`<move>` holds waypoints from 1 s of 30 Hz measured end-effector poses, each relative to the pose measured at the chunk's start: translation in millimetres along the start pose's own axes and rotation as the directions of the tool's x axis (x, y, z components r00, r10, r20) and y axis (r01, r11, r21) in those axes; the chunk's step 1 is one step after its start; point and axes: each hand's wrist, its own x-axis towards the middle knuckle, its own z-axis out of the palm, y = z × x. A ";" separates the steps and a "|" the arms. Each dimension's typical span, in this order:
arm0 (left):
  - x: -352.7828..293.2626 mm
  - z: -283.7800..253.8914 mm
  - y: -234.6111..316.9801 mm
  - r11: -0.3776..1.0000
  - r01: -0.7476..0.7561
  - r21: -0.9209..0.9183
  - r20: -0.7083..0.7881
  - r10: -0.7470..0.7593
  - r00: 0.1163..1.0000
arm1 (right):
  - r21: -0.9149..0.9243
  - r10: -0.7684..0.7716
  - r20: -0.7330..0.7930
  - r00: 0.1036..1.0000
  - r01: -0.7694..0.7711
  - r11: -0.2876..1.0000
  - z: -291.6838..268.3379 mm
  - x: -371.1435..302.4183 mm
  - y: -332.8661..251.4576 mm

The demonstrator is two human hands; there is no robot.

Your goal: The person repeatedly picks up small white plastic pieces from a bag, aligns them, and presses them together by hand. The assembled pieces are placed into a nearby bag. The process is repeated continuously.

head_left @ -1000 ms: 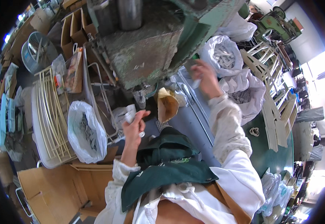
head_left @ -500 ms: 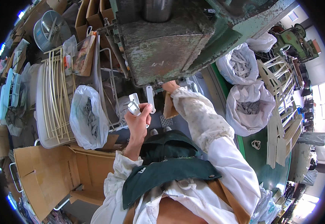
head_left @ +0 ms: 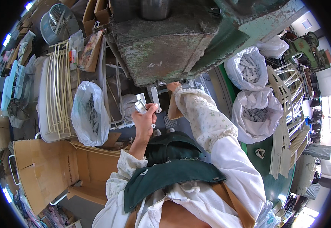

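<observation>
My left hand (head_left: 144,121) is closed on several whitish metal pieces. One is a bent bracket (head_left: 140,105) standing up from the fingers. Another, a flat metal strip (head_left: 156,99) with rounded ends and holes, reaches from the fingertips to the lower edge of the large green press (head_left: 161,57). Beyond the sleeve cuff, my right hand (head_left: 173,86) is up at the underside of the press. Its fingers are hidden there, so I cannot see what they hold or touch. A brown flap (head_left: 174,108) hangs below the right wrist.
To the left stand a white bag of metal pieces (head_left: 91,131), a rack of pale rods (head_left: 55,98) and an open cardboard box (head_left: 47,174). On the right, two white sacks (head_left: 262,131) hold more metal strips beside stacked long pale strips (head_left: 283,159) on a green surface.
My left hand has shifted slightly right with the metal pieces, and the strip now leans a little more. The right hand stays under the press. The whole view has turned slightly.
</observation>
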 end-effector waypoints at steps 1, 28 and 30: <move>-1.6 -2.6 0.4 1.000 0.004 0.031 0.028 -0.005 1.000 | 0.010 -0.003 0.005 1.000 0.003 1.000 -0.3 2.0 -0.3; -27.0 -40.7 7.0 0.996 0.036 -0.078 0.194 -0.020 0.981 | 0.883 -0.140 0.337 0.931 -0.261 0.389 -94.7 -38.4 -62.0; -25.4 -42.3 5.7 0.996 0.037 -0.075 0.196 -0.022 0.980 | 0.874 -0.127 0.365 0.922 -0.293 0.387 -100.9 -39.2 -70.1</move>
